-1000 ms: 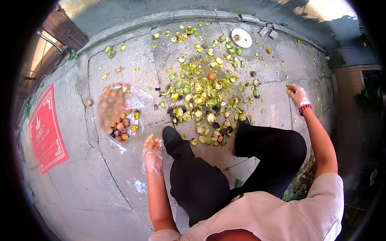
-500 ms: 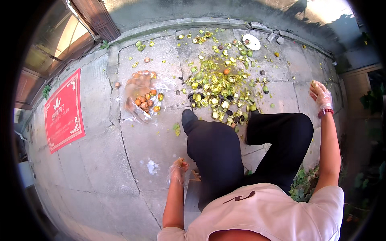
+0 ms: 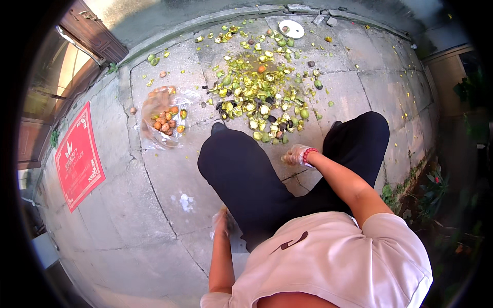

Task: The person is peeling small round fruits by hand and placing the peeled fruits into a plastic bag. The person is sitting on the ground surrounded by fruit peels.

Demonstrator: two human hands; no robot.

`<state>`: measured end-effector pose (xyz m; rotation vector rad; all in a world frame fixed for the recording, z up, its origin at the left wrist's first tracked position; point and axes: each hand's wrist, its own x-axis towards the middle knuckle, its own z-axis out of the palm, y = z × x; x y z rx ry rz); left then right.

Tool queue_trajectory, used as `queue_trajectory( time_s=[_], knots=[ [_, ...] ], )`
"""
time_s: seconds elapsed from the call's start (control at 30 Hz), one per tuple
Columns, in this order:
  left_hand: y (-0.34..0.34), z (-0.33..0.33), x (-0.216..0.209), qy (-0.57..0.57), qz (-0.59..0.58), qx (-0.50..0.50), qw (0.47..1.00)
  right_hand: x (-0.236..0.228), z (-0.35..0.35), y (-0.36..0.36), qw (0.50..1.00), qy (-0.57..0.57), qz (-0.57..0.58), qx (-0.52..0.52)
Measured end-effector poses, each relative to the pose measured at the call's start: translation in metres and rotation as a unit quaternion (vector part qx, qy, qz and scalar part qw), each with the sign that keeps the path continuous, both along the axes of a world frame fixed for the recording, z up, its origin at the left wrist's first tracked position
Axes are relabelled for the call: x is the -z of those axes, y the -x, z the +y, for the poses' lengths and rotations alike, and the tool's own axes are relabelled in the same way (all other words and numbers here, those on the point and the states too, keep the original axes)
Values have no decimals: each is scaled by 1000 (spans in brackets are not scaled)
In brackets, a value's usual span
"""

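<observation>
My right hand (image 3: 296, 155), in a clear plastic glove with a red bead bracelet at the wrist, hangs between my knees. It is close to the near edge of a heap of green walnut husks (image 3: 264, 109); its fingertips are too blurred to show a grip. Beside my left thigh is my left hand (image 3: 221, 224), also gloved, its fingers partly hidden and seen edge-on. A clear plastic bag (image 3: 149, 115) left of the heap holds several brown walnuts (image 3: 165, 121). One orange-brown walnut (image 3: 261, 69) lies on top of the husks.
Beyond the heap a white plate (image 3: 291, 29) lies by the wall's foot. A red printed mat (image 3: 79, 156) is on the paving at the left. Loose walnuts and husk pieces lie scattered about. Plants (image 3: 434, 192) grow along the right edge.
My right hand has swung from out beyond my right knee, inward to the left and down between my knees. My left hand stays beside my thigh. The view has shifted, and my knees are wider apart.
</observation>
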<state>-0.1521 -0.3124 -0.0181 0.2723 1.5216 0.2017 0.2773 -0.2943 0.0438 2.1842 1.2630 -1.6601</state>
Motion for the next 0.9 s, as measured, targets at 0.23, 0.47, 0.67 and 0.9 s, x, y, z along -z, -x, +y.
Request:
queue_trajectory(
  time_s=[0.23,0.47,0.67,0.9],
  knots=[
    [-2,-3,3,-139,4,10,990,55,-40,49,964,214,160,-9],
    [-16,7,-5,-218,16,14,976,23,-57,67,974,176,65,-127],
    [-19,8,-8,-238,24,-6,971,49,-71,64,970,151,120,-148],
    [-19,3,-1,-221,25,-56,973,120,-89,61,481,-292,-13,-827]
  ],
)
